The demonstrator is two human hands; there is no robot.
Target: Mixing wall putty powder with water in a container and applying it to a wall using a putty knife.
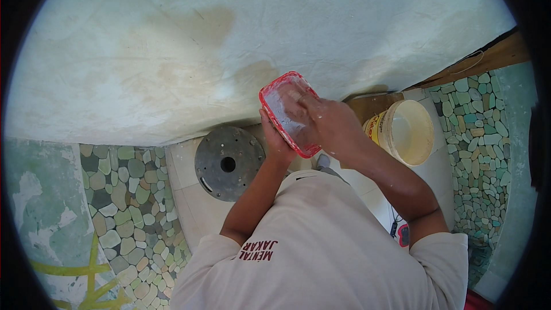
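Observation:
A red rectangular plastic tub (275, 119) with a white-smeared rim is held up in front of the wall. My left hand (278, 142) is closed around its near left side, supporting it from below. Pale grey-white paste or powder (278, 101) coats the inside of the tub. My right hand (333, 125) reaches over the right rim, its fingers down in the tub. Motion blurs those fingers, and whether they hold anything is hidden.
Ahead rises a pale wall (172, 51) with damp brownish patches. A dark round disc (228, 163) with a central hole sits on the tiles at left. At right stands a yellowish bucket (410, 132). Pebble mosaic (129, 195) covers both sides; a wooden board (488, 57) borders the wall.

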